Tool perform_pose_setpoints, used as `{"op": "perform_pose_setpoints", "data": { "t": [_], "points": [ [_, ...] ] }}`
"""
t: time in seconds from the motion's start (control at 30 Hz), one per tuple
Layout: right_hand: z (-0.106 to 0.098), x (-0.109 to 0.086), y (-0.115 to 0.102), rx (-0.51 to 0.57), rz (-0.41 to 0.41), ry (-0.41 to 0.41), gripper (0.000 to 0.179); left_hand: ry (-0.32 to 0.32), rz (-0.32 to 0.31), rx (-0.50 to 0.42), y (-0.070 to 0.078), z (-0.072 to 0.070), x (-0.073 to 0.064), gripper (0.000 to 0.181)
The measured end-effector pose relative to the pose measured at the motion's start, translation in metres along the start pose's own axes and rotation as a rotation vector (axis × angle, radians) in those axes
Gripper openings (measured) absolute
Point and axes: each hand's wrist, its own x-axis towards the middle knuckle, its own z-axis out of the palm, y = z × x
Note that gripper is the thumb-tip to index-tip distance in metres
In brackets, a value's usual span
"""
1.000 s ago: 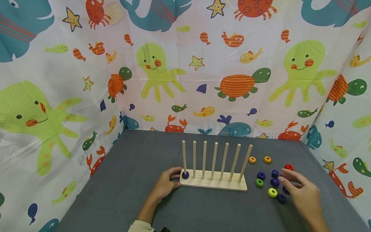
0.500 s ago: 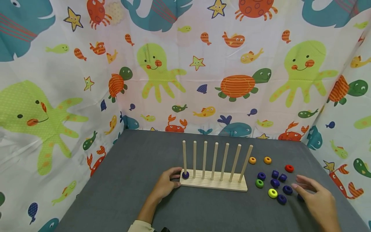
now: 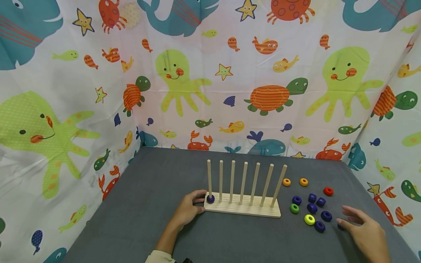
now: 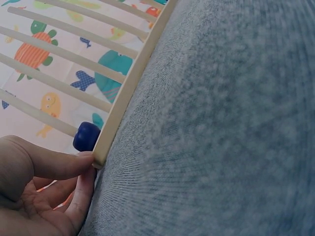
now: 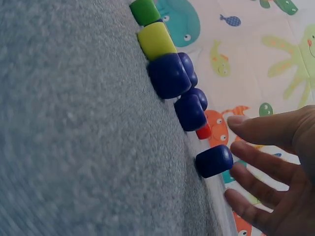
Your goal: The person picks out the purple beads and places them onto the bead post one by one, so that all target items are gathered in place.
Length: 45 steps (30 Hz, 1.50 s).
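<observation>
Now I see the right hand (image 3: 366, 230) has shifted toward the head view's right edge, fingers loosely spread; the outlying blue bead (image 5: 213, 161), lower right, lies ungripped. The left hand (image 3: 188, 209) pinches the pegboard (image 3: 243, 208), lower centre.

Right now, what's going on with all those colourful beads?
A person's left grip is holding the left end of a wooden peg board. One dark blue bead sits at the bottom of the leftmost peg. The right grip is open beside another dark blue bead; I can't tell if it touches it. More beads lie loose on the table: one red bead, one yellow bead, one green bead, two orange beads and several other blue ones.
</observation>
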Motion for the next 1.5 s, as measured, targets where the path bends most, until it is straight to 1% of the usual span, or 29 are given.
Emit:
{"op": "perform_pose_setpoints", "data": {
  "t": [0.13, 0.23, 0.37, 0.67, 0.97, 1.17, 1.33, 1.5],
  "points": [
    [0.0, 0.002, 0.006, -0.022, 0.028, -0.078, 0.064, 0.001, -0.003, 0.005, 0.0, 0.0, 0.0, 0.061],
    [0.001, 0.003, 0.008, -0.028, 0.034, -0.1, 0.065, 0.002, -0.003, 0.003, 0.0, 0.0, 0.0, 0.061],
    [0.002, 0.003, 0.01, -0.024, 0.038, -0.1, 0.063, 0.003, -0.002, -0.001, 0.0, 0.0, 0.0, 0.061],
    [0.004, 0.001, 0.014, -0.056, 0.053, -0.101, 0.055, 0.003, 0.0, -0.004, -0.001, 0.0, 0.001, 0.06],
    [0.0, 0.0, 0.009, -0.06, 0.075, -0.098, 0.057, 0.004, -0.002, -0.014, -0.002, 0.0, 0.002, 0.061],
    [-0.005, -0.001, -0.002, -0.088, 0.012, -0.093, 0.055, 0.001, -0.005, -0.022, -0.002, 0.0, 0.001, 0.061],
    [-0.007, -0.003, -0.015, -0.083, -0.014, -0.088, 0.056, 0.002, -0.003, -0.019, -0.002, 0.0, 0.001, 0.061],
    [-0.007, -0.006, -0.026, -0.074, -0.053, -0.05, 0.057, 0.003, -0.001, -0.017, -0.002, 0.001, 0.001, 0.061]
  ]
}}
